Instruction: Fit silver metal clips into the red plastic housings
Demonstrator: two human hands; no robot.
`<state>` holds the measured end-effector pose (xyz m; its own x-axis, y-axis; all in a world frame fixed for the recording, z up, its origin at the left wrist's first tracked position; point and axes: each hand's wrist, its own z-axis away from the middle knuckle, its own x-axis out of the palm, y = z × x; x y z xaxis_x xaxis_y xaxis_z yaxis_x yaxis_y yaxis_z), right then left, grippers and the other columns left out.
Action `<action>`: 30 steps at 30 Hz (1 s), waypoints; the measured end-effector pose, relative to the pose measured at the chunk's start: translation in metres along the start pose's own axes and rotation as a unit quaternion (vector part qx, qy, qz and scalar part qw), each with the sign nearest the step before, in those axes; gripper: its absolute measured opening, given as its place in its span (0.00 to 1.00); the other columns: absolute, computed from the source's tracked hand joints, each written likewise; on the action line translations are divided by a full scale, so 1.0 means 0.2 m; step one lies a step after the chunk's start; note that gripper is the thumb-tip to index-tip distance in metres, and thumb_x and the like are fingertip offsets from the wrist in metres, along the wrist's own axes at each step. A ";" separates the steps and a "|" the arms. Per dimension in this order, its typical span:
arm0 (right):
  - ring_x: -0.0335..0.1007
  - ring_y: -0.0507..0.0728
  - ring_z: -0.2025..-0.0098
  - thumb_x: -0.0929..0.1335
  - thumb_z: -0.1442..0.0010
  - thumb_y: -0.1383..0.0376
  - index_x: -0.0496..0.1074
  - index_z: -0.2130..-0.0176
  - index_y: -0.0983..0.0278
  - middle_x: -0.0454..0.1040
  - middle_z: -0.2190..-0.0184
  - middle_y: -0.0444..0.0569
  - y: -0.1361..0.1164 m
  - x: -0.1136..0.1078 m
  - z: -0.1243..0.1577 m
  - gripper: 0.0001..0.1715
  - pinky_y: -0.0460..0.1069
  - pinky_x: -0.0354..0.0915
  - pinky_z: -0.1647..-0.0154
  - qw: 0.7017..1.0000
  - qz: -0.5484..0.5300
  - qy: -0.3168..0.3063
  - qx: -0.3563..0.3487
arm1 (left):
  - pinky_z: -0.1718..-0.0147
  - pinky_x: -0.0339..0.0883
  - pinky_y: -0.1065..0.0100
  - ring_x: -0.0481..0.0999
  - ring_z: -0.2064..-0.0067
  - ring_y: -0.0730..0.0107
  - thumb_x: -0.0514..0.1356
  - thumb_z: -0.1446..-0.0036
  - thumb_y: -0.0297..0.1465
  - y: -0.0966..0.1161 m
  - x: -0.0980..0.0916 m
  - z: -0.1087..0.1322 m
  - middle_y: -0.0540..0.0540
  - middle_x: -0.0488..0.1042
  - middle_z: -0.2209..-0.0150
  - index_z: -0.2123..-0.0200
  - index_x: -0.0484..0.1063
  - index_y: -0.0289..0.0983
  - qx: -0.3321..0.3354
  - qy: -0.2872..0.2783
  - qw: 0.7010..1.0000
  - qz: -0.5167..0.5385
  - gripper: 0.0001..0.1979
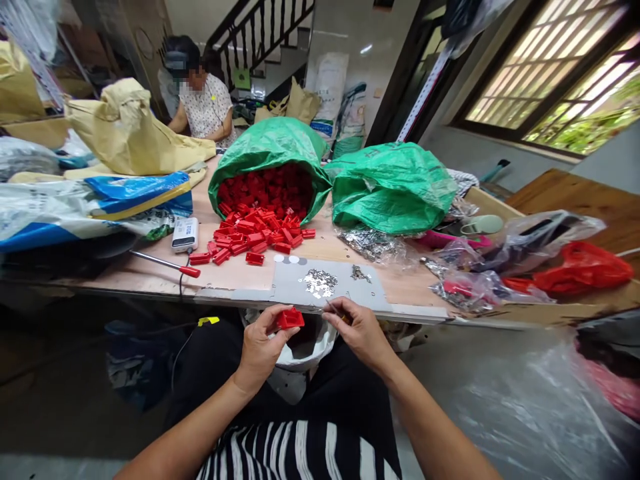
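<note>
Between the fingers and thumb of my left hand (263, 343) is a red plastic part (290, 319), its hollow side showing. My right hand (357, 331) is closed in a pinch to the right of it, on a thin tool (345, 319) that is mostly hidden by the fingers. Both hands are over a white bag (307, 357) at the table's front edge. Just beyond them, a grey sheet (287, 280) bears a pile of small silvery metal pieces (321, 283) and a smaller metal heap (359, 273). Loose red parts (250, 233) spill from a green sack (280, 137).
A second green sack (393, 187) stands at right, near plastic bags (470, 267) of metal pieces. On the left lie a power bank (185, 235), a red-tipped rod (167, 263) and sacks (50, 207). Across the table sits another person (207, 110).
</note>
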<state>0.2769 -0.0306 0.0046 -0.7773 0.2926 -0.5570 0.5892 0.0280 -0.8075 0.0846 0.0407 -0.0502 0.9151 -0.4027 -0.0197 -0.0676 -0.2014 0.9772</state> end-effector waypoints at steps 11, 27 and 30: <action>0.69 0.53 0.63 0.63 0.37 0.69 0.71 0.60 0.63 0.73 0.65 0.49 -0.05 0.21 0.02 0.07 0.47 0.63 0.61 0.985 0.085 0.012 -0.146 | 0.53 0.70 0.69 0.77 0.54 0.69 0.63 0.46 0.30 0.04 -0.01 0.02 0.47 0.77 0.55 0.52 0.71 0.40 0.160 0.015 0.974 -0.161 0.17; 0.67 0.53 0.63 0.63 0.36 0.64 0.73 0.60 0.63 0.71 0.65 0.49 -0.08 0.13 0.00 0.10 0.47 0.62 0.61 0.994 -0.021 -0.072 -0.079 | 0.55 0.71 0.69 0.77 0.55 0.69 0.64 0.46 0.31 0.03 -0.01 0.04 0.47 0.77 0.55 0.52 0.71 0.41 0.134 0.014 0.984 -0.118 0.17; 0.65 0.52 0.64 0.64 0.37 0.61 0.71 0.58 0.64 0.71 0.65 0.48 -0.05 0.11 -0.01 0.12 0.46 0.61 0.62 0.996 -0.074 -0.048 -0.025 | 0.54 0.71 0.68 0.77 0.55 0.68 0.64 0.46 0.31 0.04 -0.01 0.04 0.47 0.77 0.55 0.52 0.71 0.41 0.127 0.018 0.985 -0.115 0.17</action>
<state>0.2535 -0.0234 0.0011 -0.8720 0.1899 -0.4512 0.4757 0.1119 -0.8724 0.0787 0.0321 -0.0452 0.9312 -0.2893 -0.2216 0.0494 -0.5024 0.8632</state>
